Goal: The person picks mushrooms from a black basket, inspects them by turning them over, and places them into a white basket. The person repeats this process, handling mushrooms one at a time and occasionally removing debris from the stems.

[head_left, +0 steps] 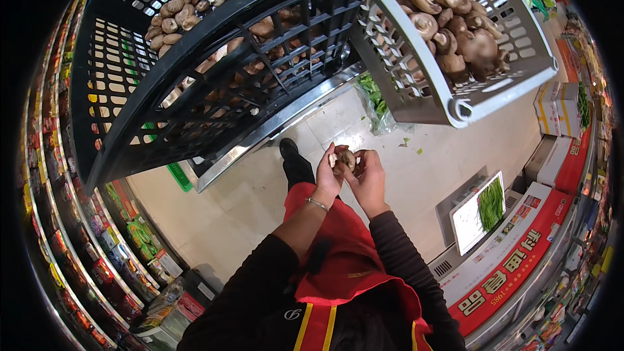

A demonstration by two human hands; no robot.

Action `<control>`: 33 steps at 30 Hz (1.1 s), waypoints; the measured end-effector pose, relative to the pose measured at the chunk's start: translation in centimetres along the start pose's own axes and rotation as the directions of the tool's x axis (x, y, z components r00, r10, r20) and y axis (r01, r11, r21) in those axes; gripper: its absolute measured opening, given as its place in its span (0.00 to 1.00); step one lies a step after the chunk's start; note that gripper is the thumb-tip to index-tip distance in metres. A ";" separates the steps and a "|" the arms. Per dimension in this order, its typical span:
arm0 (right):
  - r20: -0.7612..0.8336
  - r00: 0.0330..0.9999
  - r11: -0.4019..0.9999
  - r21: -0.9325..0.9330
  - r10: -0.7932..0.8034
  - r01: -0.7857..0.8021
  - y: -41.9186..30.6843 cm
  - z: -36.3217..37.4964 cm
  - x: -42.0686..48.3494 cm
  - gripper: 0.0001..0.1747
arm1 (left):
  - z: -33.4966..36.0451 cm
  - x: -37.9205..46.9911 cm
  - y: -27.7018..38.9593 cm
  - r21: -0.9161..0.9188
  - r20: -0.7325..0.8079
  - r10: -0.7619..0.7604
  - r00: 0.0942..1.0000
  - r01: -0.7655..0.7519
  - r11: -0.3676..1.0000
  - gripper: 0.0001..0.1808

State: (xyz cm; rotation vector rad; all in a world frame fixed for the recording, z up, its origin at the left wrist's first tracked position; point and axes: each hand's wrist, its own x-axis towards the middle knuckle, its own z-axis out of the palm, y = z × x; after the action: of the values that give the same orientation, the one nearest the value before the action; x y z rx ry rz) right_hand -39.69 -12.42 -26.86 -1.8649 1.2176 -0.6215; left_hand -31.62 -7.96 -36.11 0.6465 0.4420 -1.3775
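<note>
In front of my red apron, my left hand [330,175] and my right hand [366,180] are together around a brown mushroom [347,160]. The fingers of both hands press on it, and a pale piece [333,159] shows at the left palm. Beyond the hands, a black plastic crate [141,107] has mushrooms [183,14] inside, with more visible through its slotted front. To its right, a tilted grey-white plastic basket [414,34] is heaped with larger brown shiitake-like mushrooms [451,19].
A metal stand edge [243,148] runs below the black crate. Leafy greens in a clear bag [374,102] lie on the tiled floor with scattered leaf bits. At right, a white tray [465,226] holds green stalks [491,204]. Shelves of packaged goods [97,234] line the left.
</note>
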 end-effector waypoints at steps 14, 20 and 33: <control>0.233 0.874 0.539 0.710 0.426 -0.453 3.8 1.4 2.9 0.13 | -1.9 9.4 6.0 0.014 -0.733 -0.115 0.670 0.184 0.983 0.25; 0.303 0.913 0.635 0.656 0.273 -0.408 3.7 2.1 2.4 0.11 | 1.3 -1.2 4.8 0.561 0.071 0.065 0.995 -0.094 0.823 0.18; 0.696 0.581 0.144 0.582 0.421 -0.801 -0.9 7.4 7.0 0.40 | 5.4 -8.6 11.7 0.555 0.785 0.491 0.376 -0.781 -0.288 0.24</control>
State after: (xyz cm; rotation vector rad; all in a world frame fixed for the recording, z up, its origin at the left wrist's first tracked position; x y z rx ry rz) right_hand -30.74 -15.97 -30.41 -0.3836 0.9677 -0.2441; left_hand -21.89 -4.22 -24.66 1.4274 -1.1435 -0.3047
